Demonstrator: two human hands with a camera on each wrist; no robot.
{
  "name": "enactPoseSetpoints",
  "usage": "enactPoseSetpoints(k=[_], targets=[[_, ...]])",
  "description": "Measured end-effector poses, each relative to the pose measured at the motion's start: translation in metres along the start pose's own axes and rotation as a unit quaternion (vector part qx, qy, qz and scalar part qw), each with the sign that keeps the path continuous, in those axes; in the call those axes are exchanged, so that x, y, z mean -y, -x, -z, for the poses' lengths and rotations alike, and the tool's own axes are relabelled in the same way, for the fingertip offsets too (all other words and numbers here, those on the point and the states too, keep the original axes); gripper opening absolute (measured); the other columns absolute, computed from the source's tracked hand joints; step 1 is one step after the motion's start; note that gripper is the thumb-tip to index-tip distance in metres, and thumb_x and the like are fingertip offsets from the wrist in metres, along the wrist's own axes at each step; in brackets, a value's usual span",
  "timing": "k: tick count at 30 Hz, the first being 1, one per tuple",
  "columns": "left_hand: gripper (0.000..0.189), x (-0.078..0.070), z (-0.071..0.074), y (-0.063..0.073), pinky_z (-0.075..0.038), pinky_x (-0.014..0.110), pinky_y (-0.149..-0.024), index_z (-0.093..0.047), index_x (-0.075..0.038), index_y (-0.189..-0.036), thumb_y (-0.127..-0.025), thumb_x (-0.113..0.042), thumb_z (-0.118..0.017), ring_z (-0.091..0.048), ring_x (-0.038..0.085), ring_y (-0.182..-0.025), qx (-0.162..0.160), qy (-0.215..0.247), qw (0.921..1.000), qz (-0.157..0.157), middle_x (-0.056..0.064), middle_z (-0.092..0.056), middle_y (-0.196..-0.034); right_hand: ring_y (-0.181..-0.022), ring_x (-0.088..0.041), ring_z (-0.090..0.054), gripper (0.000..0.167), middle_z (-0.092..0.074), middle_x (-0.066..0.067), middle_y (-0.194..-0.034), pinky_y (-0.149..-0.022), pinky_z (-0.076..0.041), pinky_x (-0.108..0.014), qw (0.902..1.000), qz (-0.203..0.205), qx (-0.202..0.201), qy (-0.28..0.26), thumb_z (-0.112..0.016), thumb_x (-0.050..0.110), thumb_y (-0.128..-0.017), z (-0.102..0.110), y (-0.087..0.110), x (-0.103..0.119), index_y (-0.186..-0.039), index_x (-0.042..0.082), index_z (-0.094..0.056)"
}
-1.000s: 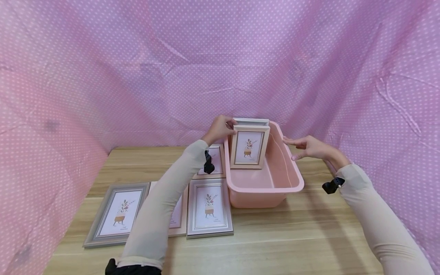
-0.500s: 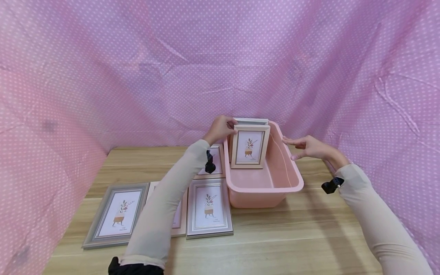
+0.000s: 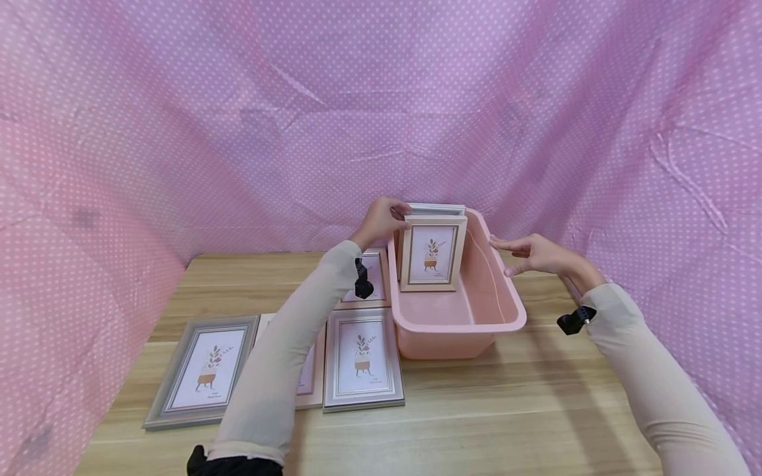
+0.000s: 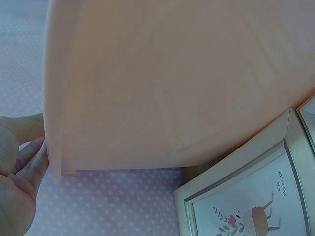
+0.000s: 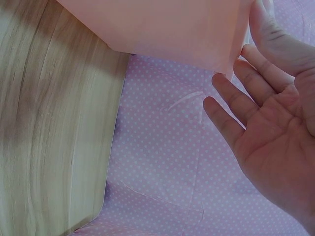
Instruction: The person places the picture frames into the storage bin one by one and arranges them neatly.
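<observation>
Inside the pink plastic basin (image 3: 458, 328), a cream picture frame (image 3: 432, 287) stands nearly upright with its plant print facing me. White frames (image 3: 437, 209) stand behind it, their top edges showing. My left hand (image 3: 381, 221) pinches the cream frame's upper left corner between thumb and fingers. In the left wrist view the basin wall (image 4: 162, 88) hides what this hand (image 4: 17, 167) holds. My right hand (image 3: 536, 254) touches the basin's right rim with fingers extended. The right wrist view shows that hand (image 5: 275, 113) with straight fingers along the rim.
Left of the basin, a grey frame (image 3: 167, 390), a cream frame (image 3: 311, 399) partly under my left sleeve, a silver frame (image 3: 363, 400) and another frame (image 3: 382, 281) lie flat on the wooden table (image 3: 464, 423). A pink dotted curtain (image 3: 381, 132) hangs behind.
The cream frame in the basin has shifted very slightly to the right, still in my left hand's pinch. My right hand stays on the rim.
</observation>
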State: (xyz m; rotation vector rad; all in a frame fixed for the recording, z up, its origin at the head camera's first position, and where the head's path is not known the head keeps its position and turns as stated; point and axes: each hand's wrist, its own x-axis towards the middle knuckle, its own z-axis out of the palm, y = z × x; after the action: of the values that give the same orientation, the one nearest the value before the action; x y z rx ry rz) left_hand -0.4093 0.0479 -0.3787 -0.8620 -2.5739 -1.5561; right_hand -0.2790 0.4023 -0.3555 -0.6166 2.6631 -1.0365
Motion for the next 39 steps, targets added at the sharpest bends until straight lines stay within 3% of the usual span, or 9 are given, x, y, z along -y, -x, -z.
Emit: enactPoseSetpoints(k=[13, 21, 27, 35, 39], targets=[[0.041, -0.003, 0.007, 0.002, -0.06, 0.032, -0.094, -0.07, 0.003, -0.121, -0.083, -0.001, -0.082, -0.071, 0.032, -0.107, -0.029, 0.039, 0.9988, 0.001, 0.022, -0.073, -0.115, -0.143, -0.043, -0.034, 0.074, -0.037, -0.022, -0.156, -0.116, -0.034, -0.056, 1.0, 0.005, 0.0, -0.002, -0.084, 0.006, -0.08, 0.0, 0.0, 0.003, -0.144, -0.005, -0.05], [0.039, -0.001, 0.014, 0.005, -0.061, 0.033, -0.091, -0.069, 0.003, -0.124, -0.086, -0.001, -0.077, -0.072, 0.034, -0.108, -0.042, 0.068, 0.9968, 0.0, 0.021, -0.073, -0.116, -0.143, -0.042, -0.034, 0.074, -0.037, -0.022, -0.156, -0.116, -0.034, -0.055, 1.0, 0.004, 0.005, 0.004, -0.083, 0.006, -0.08, 0.0, 0.0, 0.001, -0.145, -0.004, -0.05], [0.04, 0.0, 0.021, 0.01, -0.064, 0.038, -0.082, -0.066, 0.002, -0.129, -0.09, -0.003, -0.074, -0.07, 0.037, -0.112, -0.052, 0.09, 0.9946, 0.006, 0.024, -0.07, -0.124, -0.143, -0.042, -0.035, 0.074, -0.037, -0.021, -0.156, -0.115, -0.034, -0.057, 1.0, 0.003, 0.004, 0.0, -0.084, 0.008, -0.08, 0.0, 0.0, 0.0, -0.145, -0.003, -0.05], [0.044, 0.014, 0.036, 0.024, -0.062, 0.05, -0.086, -0.063, 0.003, -0.133, -0.091, -0.005, -0.073, -0.068, 0.037, -0.11, -0.06, 0.104, 0.9923, 0.031, 0.027, -0.067, -0.124, -0.14, -0.015, -0.043, 0.074, -0.041, -0.02, -0.154, -0.114, -0.041, -0.042, 0.9999, 0.001, -0.008, 0.013, -0.085, 0.011, -0.079, -0.001, 0.0, -0.004, -0.144, -0.001, -0.053], [0.042, 0.026, 0.045, 0.036, -0.064, 0.046, -0.083, -0.061, 0.004, -0.134, -0.093, -0.001, -0.07, -0.068, 0.036, -0.106, -0.068, 0.112, 0.9897, 0.058, 0.027, -0.067, -0.123, -0.142, -0.026, -0.04, 0.074, -0.04, -0.02, -0.155, -0.115, -0.038, -0.047, 1.0, -0.001, -0.005, 0.001, -0.085, 0.01, -0.079, -0.001, 0.0, -0.003, -0.145, -0.001, -0.052]])
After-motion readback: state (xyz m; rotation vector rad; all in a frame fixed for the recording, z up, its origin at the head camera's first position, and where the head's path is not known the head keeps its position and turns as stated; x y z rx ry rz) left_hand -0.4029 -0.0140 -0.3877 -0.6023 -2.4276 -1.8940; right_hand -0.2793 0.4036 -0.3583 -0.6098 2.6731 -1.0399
